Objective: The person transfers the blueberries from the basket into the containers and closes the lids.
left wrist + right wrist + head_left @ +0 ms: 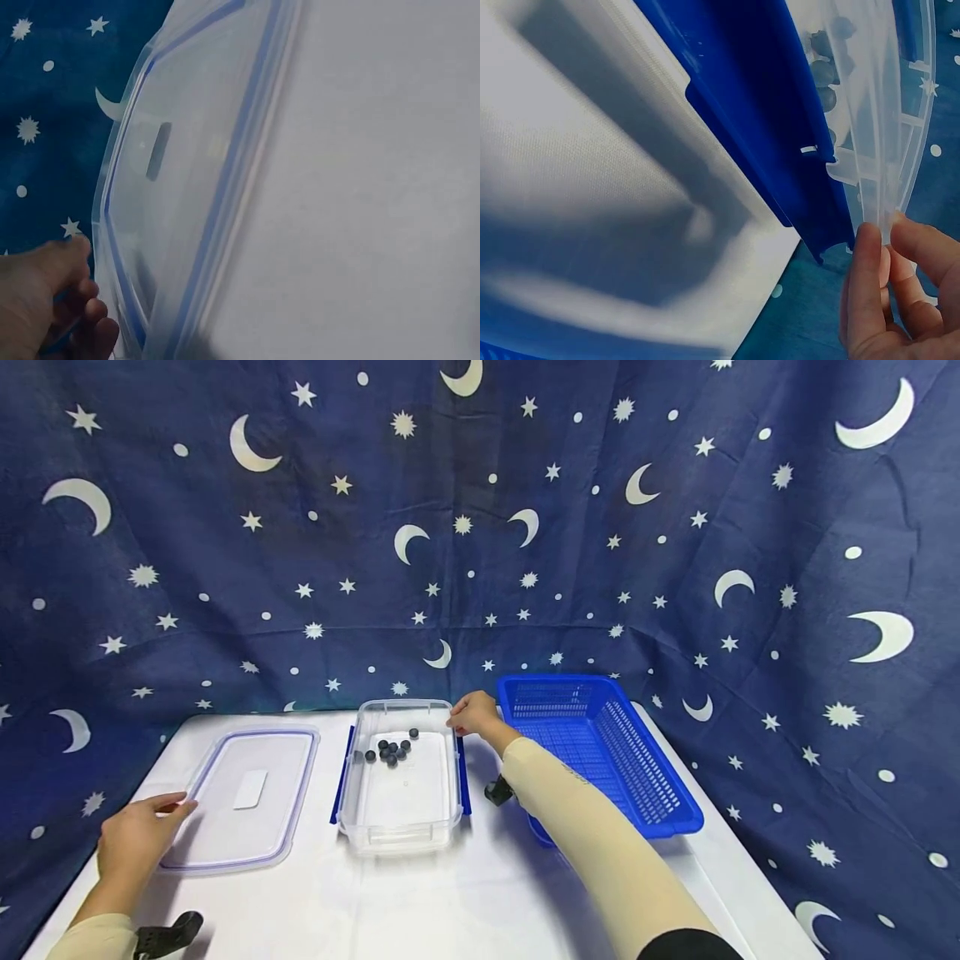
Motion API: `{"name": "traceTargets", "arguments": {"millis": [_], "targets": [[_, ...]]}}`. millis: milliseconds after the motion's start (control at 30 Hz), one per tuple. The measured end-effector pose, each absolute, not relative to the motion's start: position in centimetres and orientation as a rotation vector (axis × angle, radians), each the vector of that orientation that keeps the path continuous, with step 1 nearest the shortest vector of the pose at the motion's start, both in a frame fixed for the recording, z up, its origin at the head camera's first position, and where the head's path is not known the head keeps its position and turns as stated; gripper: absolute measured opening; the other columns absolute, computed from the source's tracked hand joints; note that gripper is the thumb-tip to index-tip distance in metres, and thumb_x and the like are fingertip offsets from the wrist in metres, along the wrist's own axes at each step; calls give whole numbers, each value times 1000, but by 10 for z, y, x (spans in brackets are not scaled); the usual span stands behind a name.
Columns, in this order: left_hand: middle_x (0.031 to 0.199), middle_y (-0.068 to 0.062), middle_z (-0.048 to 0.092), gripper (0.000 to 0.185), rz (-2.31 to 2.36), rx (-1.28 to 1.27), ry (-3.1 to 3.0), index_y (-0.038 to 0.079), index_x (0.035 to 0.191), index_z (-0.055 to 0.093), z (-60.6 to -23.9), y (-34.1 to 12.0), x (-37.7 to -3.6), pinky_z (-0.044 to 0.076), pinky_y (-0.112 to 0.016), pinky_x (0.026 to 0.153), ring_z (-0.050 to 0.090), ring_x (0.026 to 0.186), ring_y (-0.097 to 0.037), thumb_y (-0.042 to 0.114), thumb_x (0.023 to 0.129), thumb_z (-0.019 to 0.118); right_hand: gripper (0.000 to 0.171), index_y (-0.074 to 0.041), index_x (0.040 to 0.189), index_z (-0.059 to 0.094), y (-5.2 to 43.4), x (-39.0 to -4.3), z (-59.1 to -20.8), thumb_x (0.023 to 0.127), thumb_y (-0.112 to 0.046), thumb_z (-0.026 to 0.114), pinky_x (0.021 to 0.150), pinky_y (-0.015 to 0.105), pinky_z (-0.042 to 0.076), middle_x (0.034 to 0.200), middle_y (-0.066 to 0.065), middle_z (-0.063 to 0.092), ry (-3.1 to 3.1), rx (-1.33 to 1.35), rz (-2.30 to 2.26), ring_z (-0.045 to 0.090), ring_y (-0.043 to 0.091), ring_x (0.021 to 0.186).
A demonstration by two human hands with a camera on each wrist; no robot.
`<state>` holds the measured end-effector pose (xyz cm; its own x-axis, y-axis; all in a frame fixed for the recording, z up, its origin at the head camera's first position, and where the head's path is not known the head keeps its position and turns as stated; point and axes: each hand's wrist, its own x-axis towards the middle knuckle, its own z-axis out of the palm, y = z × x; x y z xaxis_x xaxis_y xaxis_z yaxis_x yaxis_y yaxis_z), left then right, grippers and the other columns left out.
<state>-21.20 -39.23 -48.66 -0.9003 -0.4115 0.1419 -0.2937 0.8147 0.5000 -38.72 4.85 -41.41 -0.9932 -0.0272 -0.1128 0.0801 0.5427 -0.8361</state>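
A clear plastic food container [405,835] stands mid-table, its blue side latches [464,777] folded outward. Several small dark round pieces [392,748], like blueberries, lie inside toward its far end. My right hand [476,714] pinches the rim at the far right corner; the right wrist view shows thumb and fingers [867,270] on either side of the clear wall. To the left, a clear lid [225,835] with a blue-violet seal lies flat on the table. My left hand [135,839] is at the lid's left edge, fingers loosely bent; whether they touch it I cannot tell.
A blue perforated plastic basket [678,818] stands right of the container, beneath the right forearm. A dark blue curtain [480,568] with moons and stars hangs behind the white table [360,910]. Black wrist mounts [176,935] stick out near both hands.
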Motion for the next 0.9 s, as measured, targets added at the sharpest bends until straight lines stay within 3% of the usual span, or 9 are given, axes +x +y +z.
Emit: {"name": "traceTargets", "arguments": {"millis": [167, 267, 400, 533, 700, 833, 900], "targets": [[108, -28, 65, 40, -704, 612, -2759, -2, 120, 64, -485, -402, -208, 44, -53, 65, 53, 99, -56, 25, 90, 67, 10, 3, 82, 71, 42, -393, -412, 77, 4, 79, 64, 33, 62, 69, 10, 66, 2699, 48, -1298, 58, 12, 49], [113, -30, 63, 40, -706, 651, -2794, -1, 120, 64, -484, -405, -208, 45, -55, 67, 51, 102, -58, 26, 91, 66, 10, 1, 81, 73, 38, -394, -404, 76, -3, 81, 60, 30, 61, 74, 12, 71, 2826, 5, -1044, 64, 17, 53], [125, -35, 54, 40, -700, 685, -2860, -1, 120, 64, -485, -407, -211, 44, -60, 78, 47, 110, -60, 28, 91, 67, 21, -2, 93, 74, 23, -391, -382, 79, -17, 81, 72, 34, 60, 100, 12, 74, 3012, -65, -626, 70, 24, 82], [129, -36, 49, 40, -718, 700, -2858, -1, 119, 65, -488, -408, -209, 42, -62, 83, 44, 113, -61, 28, 92, 68, 23, -8, 101, 72, -11, -388, -362, 88, -26, 73, 81, 38, 57, 112, 8, 70, 3074, -191, -517, 67, 25, 99], [131, -35, 47, 39, -766, 743, -2819, 0, 121, 64, -493, -408, -202, 43, -62, 82, 44, 113, -61, 28, 94, 66, 20, -11, 104, 73, -77, -371, -356, 89, -24, 73, 78, 24, 55, 103, 2, 73, 3008, -355, -893, 70, 17, 93], [132, -34, 46, 39, -790, 773, -2815, 0, 122, 63, -496, -406, -198, 41, -63, 87, 43, 115, -60, 28, 94, 65, 16, -4, 99, 74, -130, -344, -370, 87, -14, 76, 62, 21, 58, 90, 8, 75, 2599, -199, -1470, 73, 21, 78], [132, -34, 46, 39, -800, 775, -2814, 0, 122, 63, -499, -405, -197, 40, -63, 88, 42, 116, -60, 29, 95, 64, 14, 0, 98, 73, -150, -332, -382, 86, -8, 76, 61, 24, 59, 85, 12, 74, 2381, -64, -1676, 73, 27, 79]]}}
